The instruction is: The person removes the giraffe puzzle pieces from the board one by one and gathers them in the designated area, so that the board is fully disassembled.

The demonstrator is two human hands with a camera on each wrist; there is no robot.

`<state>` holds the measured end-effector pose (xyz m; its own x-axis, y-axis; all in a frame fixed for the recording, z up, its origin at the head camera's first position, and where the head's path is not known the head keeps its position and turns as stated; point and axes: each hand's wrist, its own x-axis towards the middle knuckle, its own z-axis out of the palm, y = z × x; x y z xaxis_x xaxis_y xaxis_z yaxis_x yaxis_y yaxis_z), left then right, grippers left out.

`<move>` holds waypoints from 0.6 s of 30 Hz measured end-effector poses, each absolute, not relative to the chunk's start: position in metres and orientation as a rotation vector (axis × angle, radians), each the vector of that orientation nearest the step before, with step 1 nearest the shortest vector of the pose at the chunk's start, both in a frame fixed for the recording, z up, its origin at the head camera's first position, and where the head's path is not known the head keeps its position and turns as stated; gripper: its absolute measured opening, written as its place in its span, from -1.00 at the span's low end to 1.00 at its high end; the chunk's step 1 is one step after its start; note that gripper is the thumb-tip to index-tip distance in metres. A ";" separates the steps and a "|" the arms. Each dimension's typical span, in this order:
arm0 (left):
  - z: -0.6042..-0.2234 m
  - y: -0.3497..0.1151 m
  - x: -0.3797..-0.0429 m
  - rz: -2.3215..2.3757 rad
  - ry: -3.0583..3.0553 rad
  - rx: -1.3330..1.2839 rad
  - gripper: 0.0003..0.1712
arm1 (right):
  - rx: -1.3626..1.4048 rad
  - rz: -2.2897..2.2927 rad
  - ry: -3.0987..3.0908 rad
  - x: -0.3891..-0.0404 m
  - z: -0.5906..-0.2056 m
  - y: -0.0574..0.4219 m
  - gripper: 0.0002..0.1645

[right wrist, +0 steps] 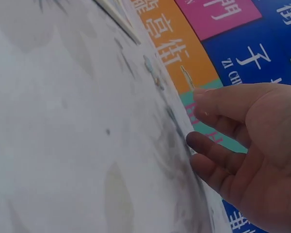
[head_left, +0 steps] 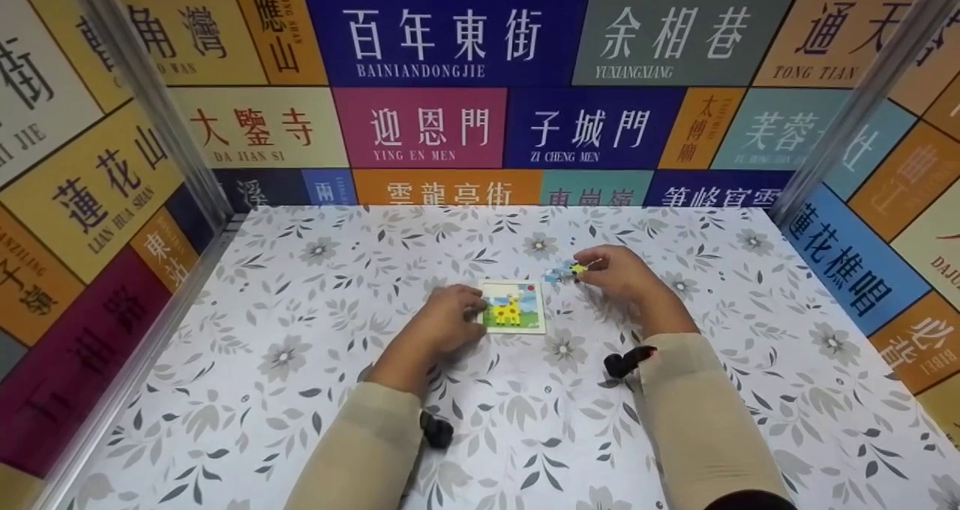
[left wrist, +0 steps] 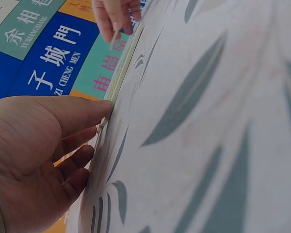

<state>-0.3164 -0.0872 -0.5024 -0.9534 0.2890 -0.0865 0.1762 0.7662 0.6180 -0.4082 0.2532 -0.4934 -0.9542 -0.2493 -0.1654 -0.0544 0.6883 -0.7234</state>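
Observation:
A small square jigsaw puzzle board [head_left: 512,328] with a white border and a yellow giraffe picture lies on the cloth. Blank backing shows along the upper part of its picture. My left hand [head_left: 454,317] holds the board's left edge, thumb and fingertips close together there; the left wrist view shows the thumb [left wrist: 82,112] against that thin edge. To the right of the board and slightly farther back, my right hand [head_left: 619,274] pinches a small yellow and blue jigsaw piece [head_left: 577,268] between thumb and index finger. In the right wrist view this piece [right wrist: 187,77] appears edge-on, raised off the cloth.
A light blue jigsaw piece [head_left: 553,276] lies on the cloth between the board and my right hand. The table [head_left: 300,420] has a white cloth with grey leaves and flowers. Panels with Chinese lettering [head_left: 435,127] wall in its back and sides.

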 end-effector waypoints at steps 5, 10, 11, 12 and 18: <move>-0.502 -0.088 -0.317 0.922 2.800 0.432 -0.51 | -0.278 -1.174 2.646 -0.408 -0.501 0.260 -0.43; -0.502 -0.087 -0.317 0.931 2.785 0.392 -0.51 | -0.210 -1.231 2.615 -0.406 -0.503 0.261 -0.42; -0.501 -0.087 -0.317 0.931 2.783 0.384 -0.51 | -0.196 -1.241 2.609 -0.406 -0.503 0.260 -0.42; -0.502 -0.087 -0.317 0.931 2.785 0.380 -0.51 | -0.189 -1.246 2.606 -0.406 -0.503 0.260 -0.41; -0.502 -0.087 -0.317 0.932 2.776 0.351 -0.50 | -0.170 -1.205 2.633 -0.406 -0.504 0.254 -0.43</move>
<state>-0.3174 -0.0872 -0.5021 -0.9535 0.2824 -0.1053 0.1617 0.7742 0.6119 -0.4056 0.2538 -0.5037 -0.9643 -0.2043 -0.1686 -0.0061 0.6533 -0.7571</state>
